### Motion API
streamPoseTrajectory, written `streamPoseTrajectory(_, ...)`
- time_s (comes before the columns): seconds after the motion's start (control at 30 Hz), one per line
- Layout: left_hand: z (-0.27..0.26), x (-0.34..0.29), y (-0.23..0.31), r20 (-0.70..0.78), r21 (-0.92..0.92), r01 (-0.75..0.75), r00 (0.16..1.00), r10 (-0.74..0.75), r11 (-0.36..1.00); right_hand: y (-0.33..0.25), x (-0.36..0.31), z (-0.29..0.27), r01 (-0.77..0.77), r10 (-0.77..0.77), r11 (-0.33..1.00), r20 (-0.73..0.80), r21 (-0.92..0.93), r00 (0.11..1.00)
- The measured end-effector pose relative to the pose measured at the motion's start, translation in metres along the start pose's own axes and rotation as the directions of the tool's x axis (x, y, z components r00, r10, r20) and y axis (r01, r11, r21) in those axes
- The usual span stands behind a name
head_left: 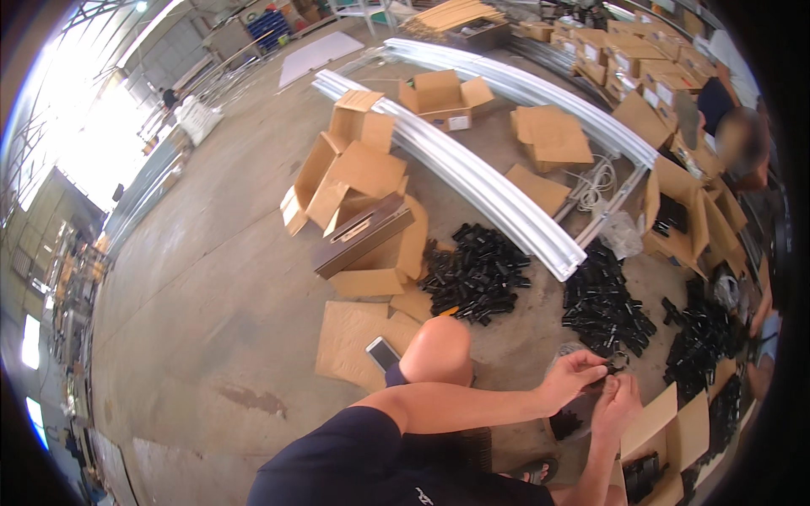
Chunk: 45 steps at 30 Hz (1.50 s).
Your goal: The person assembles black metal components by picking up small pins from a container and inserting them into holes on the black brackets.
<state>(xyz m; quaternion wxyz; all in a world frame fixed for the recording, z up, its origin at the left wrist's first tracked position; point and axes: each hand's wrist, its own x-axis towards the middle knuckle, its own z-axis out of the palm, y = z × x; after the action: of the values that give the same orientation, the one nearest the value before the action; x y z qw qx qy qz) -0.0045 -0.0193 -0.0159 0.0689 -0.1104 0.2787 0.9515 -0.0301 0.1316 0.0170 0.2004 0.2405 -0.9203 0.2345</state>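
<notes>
My left hand (574, 382) and my right hand (617, 406) meet at the lower right, fingertips pinched together. Between them is a small black part (617, 364) with what looks like a thin ring or loop; its exact kind is too small to make out. Just beyond my hands lies a heap of black parts (601, 308). Beneath them is a clear bag (567, 422) with dark pieces in it. Beside my right forearm stands an open cardboard box (654, 422) holding more black pieces.
More black parts (477, 274) are heaped ahead of my knee, and another pile (704, 341) lies to the right. A phone (383, 352) rests on flattened cardboard (346, 337). Long metal rails (472, 173) cross the floor near open boxes (359, 173). Another person (734, 118) is at the right.
</notes>
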Motion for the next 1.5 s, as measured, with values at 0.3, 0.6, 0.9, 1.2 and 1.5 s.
streamPoseTrajectory(0.3,-0.006,0.004,-0.004,0.004,0.110,-0.002,1.000,0.002,0.994,-0.006,0.002,-0.004,-0.028,0.028,0.999,-0.010,0.040,1.000)
streamPoseTrajectory(0.6,0.000,-0.002,0.011,0.031,0.206,-0.013,0.999,0.006,0.978,-0.013,0.009,-0.019,-0.040,0.043,0.983,-0.013,0.182,0.999)
streamPoseTrajectory(0.9,0.005,-0.003,0.015,0.018,0.209,-0.004,1.000,0.001,0.978,-0.018,0.016,-0.023,-0.066,0.076,0.954,-0.025,0.291,0.997)
streamPoseTrajectory(1.2,-0.054,0.026,0.007,-0.306,0.187,-0.038,0.947,0.095,0.982,-0.013,0.001,0.001,-0.155,0.111,0.978,0.279,0.140,0.954)
streamPoseTrajectory(1.5,-0.149,0.081,0.041,-0.432,0.404,-0.118,0.849,0.303,0.907,0.000,-0.004,-0.033,-0.216,0.168,0.973,0.391,0.081,0.905)
